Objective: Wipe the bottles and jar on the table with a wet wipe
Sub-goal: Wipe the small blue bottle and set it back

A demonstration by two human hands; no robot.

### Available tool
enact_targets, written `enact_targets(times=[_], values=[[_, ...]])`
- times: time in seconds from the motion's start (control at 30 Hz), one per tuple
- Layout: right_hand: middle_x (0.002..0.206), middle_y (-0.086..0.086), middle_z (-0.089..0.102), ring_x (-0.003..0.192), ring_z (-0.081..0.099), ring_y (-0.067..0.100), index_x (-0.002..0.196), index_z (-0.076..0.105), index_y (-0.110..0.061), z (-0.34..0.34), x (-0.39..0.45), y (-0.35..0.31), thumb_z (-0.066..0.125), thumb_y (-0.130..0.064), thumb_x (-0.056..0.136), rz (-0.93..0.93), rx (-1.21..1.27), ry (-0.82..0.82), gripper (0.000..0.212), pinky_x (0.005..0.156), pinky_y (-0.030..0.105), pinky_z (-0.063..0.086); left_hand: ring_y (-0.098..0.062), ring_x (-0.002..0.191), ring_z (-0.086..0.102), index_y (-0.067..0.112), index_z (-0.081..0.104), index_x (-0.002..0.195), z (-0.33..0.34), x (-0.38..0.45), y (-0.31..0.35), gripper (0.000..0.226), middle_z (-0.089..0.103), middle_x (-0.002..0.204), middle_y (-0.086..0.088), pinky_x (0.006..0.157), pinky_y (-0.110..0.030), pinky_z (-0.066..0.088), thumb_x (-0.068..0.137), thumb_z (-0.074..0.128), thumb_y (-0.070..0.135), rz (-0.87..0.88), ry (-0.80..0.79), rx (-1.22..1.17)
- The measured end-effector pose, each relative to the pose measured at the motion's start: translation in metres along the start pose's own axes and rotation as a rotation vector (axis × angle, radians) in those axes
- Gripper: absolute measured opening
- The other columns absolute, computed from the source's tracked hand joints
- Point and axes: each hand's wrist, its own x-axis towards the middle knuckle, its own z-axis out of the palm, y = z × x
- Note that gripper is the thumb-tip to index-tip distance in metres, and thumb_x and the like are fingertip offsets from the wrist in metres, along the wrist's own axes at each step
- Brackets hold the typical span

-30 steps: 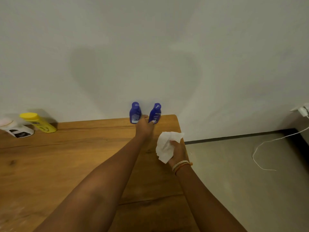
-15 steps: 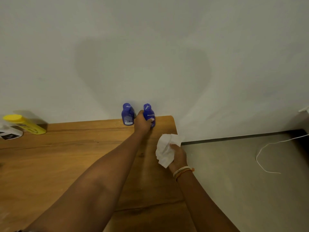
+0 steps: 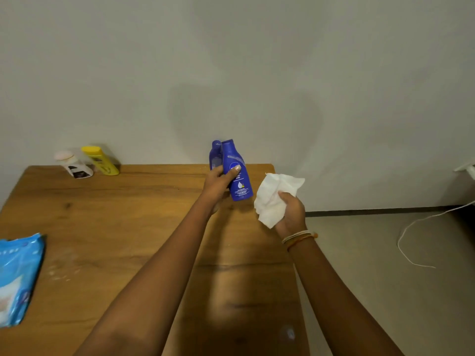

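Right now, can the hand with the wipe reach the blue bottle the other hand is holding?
Probably yes: the right hand and wipe sit beside the lifted blue bottle, with nothing between.

Single head cam, fwd & down over wooden table [image 3: 108, 227] toward wall [image 3: 231, 60], arms' reach.

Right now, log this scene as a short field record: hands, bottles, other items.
left hand: grips blue bottle, lifted and tilted
right hand: holds white wet wipe, apart from that bottle
second blue bottle: upright by the wall, partly hidden
far left corner: yellow bottle beside white jar
left edge: blue wipes pack on table
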Motion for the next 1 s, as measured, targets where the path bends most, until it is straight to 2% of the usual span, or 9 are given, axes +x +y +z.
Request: enact_targets(times=[0.13,0.27,0.43,0.57,0.67,0.7,0.8,0.9,1.0], values=[[0.122,0.017,0.060,0.111,0.058,0.036,0.125,0.055,-0.009,-0.002,-0.046,0.006,0.052,-0.008,0.093,-0.102,-0.021,-0.013,0.032,0.097,0.054,0.046,-0.019,0.086,0.067,0.009,0.059,0.112,-0.020,-0.052,0.002,0.032,0.068,0.099,-0.006,0.083,-0.039,0.055,0.093,0.058,0.035,-0.055,-0.049,-0.146],[0.116,0.014,0.062,0.104,0.062,0.033,0.117,0.059,-0.013,0.004,-0.077,0.026,0.056,-0.009,0.092,-0.113,-0.012,-0.039,0.026,0.094,0.052,0.049,-0.014,0.076,0.069,0.013,0.060,0.107,-0.043,-0.091,-0.003,0.029,0.071,0.089,-0.003,0.072,-0.032,0.057,0.095,0.053,0.038,-0.060,-0.086,-0.292],[0.123,0.016,0.062,0.108,0.062,0.033,0.130,0.053,-0.008,0.016,-0.114,0.058,0.057,-0.001,0.089,-0.189,-0.018,-0.042,0.042,0.089,0.048,0.053,-0.016,0.073,0.063,0.007,0.053,0.126,-0.066,-0.129,-0.007,0.048,0.064,0.091,-0.008,0.064,-0.029,0.054,0.096,0.047,0.044,-0.099,-0.154,-0.379],[0.119,0.013,0.063,0.106,0.062,0.032,0.122,0.056,-0.010,0.032,-0.139,0.075,0.054,0.007,0.088,-0.301,-0.120,-0.003,0.038,0.089,0.047,0.053,-0.014,0.057,0.054,0.010,0.057,0.128,-0.082,-0.146,-0.006,0.053,0.059,0.076,-0.005,0.048,-0.025,0.048,0.100,0.033,0.049,-0.074,-0.293,-0.318],[0.107,0.003,0.065,0.095,0.065,0.021,0.120,0.056,-0.012,0.049,-0.149,0.077,0.055,-0.001,0.092,-0.452,-0.256,0.051,0.031,0.071,0.030,0.059,-0.015,0.058,0.056,0.008,0.056,0.125,-0.090,-0.154,-0.009,0.052,0.061,0.076,-0.005,0.050,-0.026,0.049,0.098,0.038,0.049,-0.069,-0.271,-0.272],[0.109,0.004,0.065,0.097,0.065,0.022,0.123,0.056,-0.009,0.055,-0.150,0.076,0.054,-0.001,0.093,-0.512,-0.308,0.071,0.032,0.072,0.027,0.059,-0.016,0.060,0.059,0.007,0.055,0.124,-0.091,-0.156,-0.011,0.050,0.063,0.078,-0.006,0.053,-0.027,0.051,0.097,0.041,0.048,-0.069,-0.243,-0.261],[0.119,0.014,0.063,0.108,0.061,0.027,0.123,0.056,-0.002,0.075,-0.152,0.070,0.047,0.001,0.094,-0.646,-0.395,0.107,0.031,0.090,0.036,0.053,-0.016,0.060,0.064,0.011,0.056,0.113,-0.091,-0.161,-0.014,0.038,0.067,0.075,-0.004,0.055,-0.029,0.055,0.096,0.047,0.044,-0.049,-0.203,-0.252],[0.101,0.010,0.065,0.094,0.063,0.024,0.106,0.060,-0.007,0.088,-0.154,0.070,0.047,-0.002,0.095,-0.638,-0.360,0.073,0.018,0.081,0.035,0.054,-0.017,0.060,0.065,0.015,0.056,0.108,-0.089,-0.163,-0.011,0.030,0.067,0.075,-0.004,0.056,-0.032,0.056,0.097,0.047,0.042,0.020,-0.221,-0.233],[0.090,0.004,0.066,0.085,0.065,0.019,0.100,0.061,-0.015,0.093,-0.157,0.074,0.047,-0.009,0.098,-0.625,-0.390,-0.059,0.015,0.075,0.034,0.055,-0.013,0.069,0.067,0.018,0.058,0.106,-0.082,-0.162,-0.008,0.023,0.069,0.084,-0.001,0.065,-0.032,0.056,0.098,0.048,0.038,0.102,-0.206,-0.189]])
